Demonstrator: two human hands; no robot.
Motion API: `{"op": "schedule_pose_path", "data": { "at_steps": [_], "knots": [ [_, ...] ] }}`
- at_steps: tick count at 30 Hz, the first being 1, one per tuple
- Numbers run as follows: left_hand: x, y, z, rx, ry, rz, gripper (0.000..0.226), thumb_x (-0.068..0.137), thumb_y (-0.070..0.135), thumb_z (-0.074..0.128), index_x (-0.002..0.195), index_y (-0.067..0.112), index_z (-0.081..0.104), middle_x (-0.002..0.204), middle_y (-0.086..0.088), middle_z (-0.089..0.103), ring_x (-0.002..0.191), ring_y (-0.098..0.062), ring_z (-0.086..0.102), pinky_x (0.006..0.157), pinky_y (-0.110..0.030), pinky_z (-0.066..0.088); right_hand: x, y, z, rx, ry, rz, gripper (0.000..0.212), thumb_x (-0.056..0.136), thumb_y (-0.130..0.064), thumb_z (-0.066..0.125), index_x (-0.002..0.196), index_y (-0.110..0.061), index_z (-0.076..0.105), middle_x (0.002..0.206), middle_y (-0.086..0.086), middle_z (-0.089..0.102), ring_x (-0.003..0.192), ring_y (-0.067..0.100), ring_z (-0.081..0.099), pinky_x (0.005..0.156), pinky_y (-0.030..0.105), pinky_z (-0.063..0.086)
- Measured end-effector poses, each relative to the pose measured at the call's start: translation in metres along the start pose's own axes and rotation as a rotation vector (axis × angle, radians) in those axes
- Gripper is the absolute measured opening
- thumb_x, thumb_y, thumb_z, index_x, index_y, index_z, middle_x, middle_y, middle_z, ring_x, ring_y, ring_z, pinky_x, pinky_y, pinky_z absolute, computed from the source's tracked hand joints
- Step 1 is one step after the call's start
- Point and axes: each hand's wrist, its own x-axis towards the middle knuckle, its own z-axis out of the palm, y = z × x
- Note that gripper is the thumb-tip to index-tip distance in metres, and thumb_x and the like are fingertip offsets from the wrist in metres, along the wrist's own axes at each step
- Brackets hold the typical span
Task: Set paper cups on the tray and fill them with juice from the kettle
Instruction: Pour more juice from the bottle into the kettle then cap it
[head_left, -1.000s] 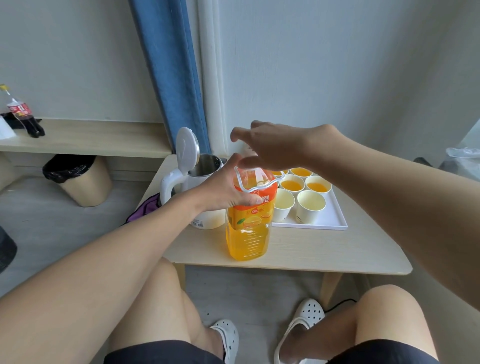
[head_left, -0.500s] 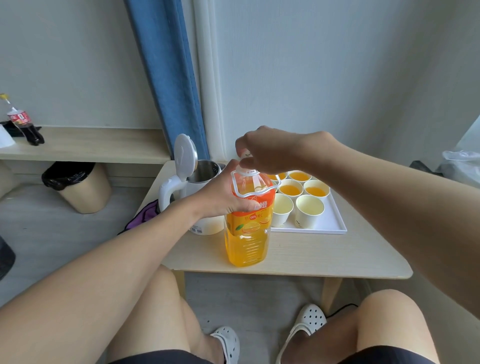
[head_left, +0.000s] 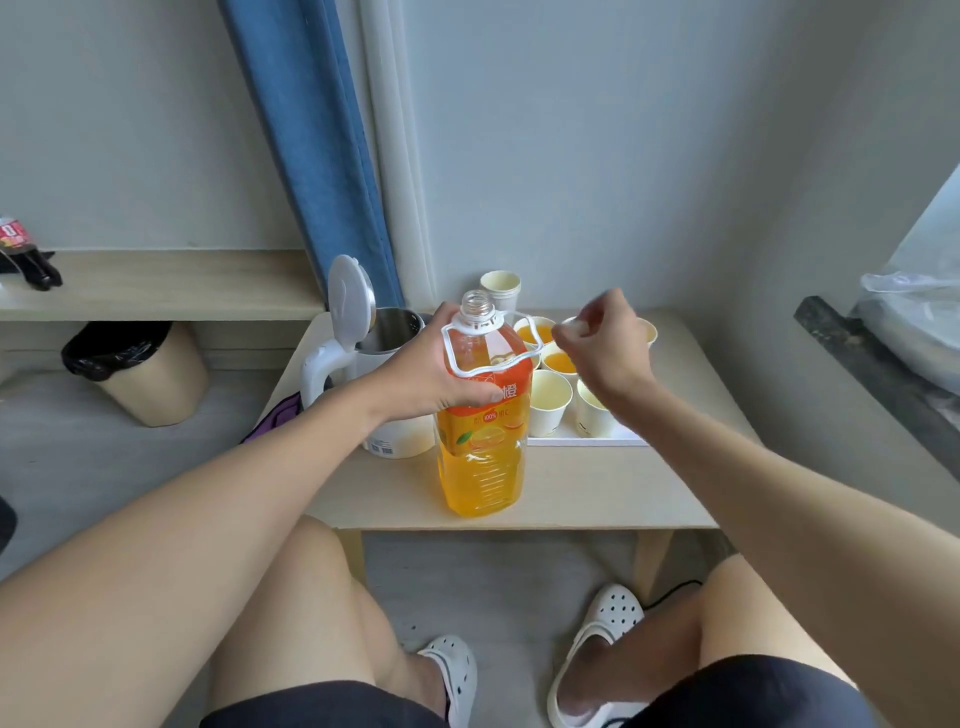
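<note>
Your left hand (head_left: 431, 379) wraps the shoulder of the tall clear plastic orange-juice bottle (head_left: 483, 467), which stands uncapped on the pale wooden table (head_left: 597, 493) beside the open white electric kettle (head_left: 387, 338). Your right hand (head_left: 605, 351) pinches the small white cap (head_left: 571, 326). The bottle is likely heavy and squashy, so support it low.

The juice bottle (head_left: 480, 467), gripped by the left hand (head_left: 431, 374), is clear, glossy plastic, ribbed low down. It has a shiny orange printed label (head_left: 485, 415) and a smooth white plastic carry handle (head_left: 451, 353) round its neck. Just right of the neck, the right hand (head_left: 608, 348) pinches a small white cap (head_left: 569, 327), seemingly plastic. Left of the bottle, the kettle (head_left: 400, 441) has a smooth white plastic body and a brushed metal inside. Right of the bottle, matt paper cups (head_left: 548, 405) stand on a smooth white tray (head_left: 587, 441). Under it the counter (head_left: 571, 493) is matt pale wood. Behind it hangs a blue cloth curtain (head_left: 322, 156).
</note>
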Motion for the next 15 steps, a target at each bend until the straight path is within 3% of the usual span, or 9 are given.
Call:
{"op": "schedule_pose_path", "data": {
  "at_steps": [5,10,13,15],
  "knots": [
    [-0.001,0.001,0.000,0.004,-0.001,0.005,0.102,0.061,0.036,0.092,0.145,0.027,0.034,0.135,0.004,0.061,0.126,-0.013,0.063,0.099,-0.038,0.059,-0.029,0.074,0.032,-0.104,-0.148,0.175,0.011,0.080,-0.001,0.061,0.090,-0.004,0.057,0.081,0.008,0.059,0.077,0.025,0.054,0.062,0.031,0.043],
    [0.000,0.002,0.000,-0.004,0.000,0.005,0.104,0.053,0.045,0.091,0.140,0.030,0.035,0.134,0.007,0.060,0.125,-0.010,0.062,0.098,-0.034,0.058,-0.044,0.122,0.059,-0.217,-0.233,0.269,0.006,0.081,-0.004,0.063,0.079,-0.008,0.058,0.087,0.010,0.063,0.082,0.026,0.055,0.066,0.029,0.043],
    [0.000,0.000,0.001,-0.004,0.007,0.005,0.093,0.058,0.036,0.092,0.133,0.033,0.036,0.130,0.011,0.060,0.123,-0.007,0.061,0.097,-0.030,0.058,-0.046,0.139,0.070,-0.286,-0.246,0.237,0.015,0.083,-0.005,0.062,0.073,-0.012,0.053,0.101,0.010,0.059,0.082,0.022,0.051,0.067,0.028,0.038],
    [0.001,-0.001,0.001,-0.010,0.004,0.001,0.088,0.065,0.027,0.092,0.132,0.033,0.036,0.128,0.013,0.059,0.121,-0.005,0.061,0.092,-0.026,0.058,-0.046,0.146,0.073,-0.337,-0.253,0.217,0.005,0.084,-0.009,0.061,0.082,-0.011,0.057,0.106,0.008,0.058,0.086,0.023,0.051,0.070,0.030,0.040]
  ]
}}
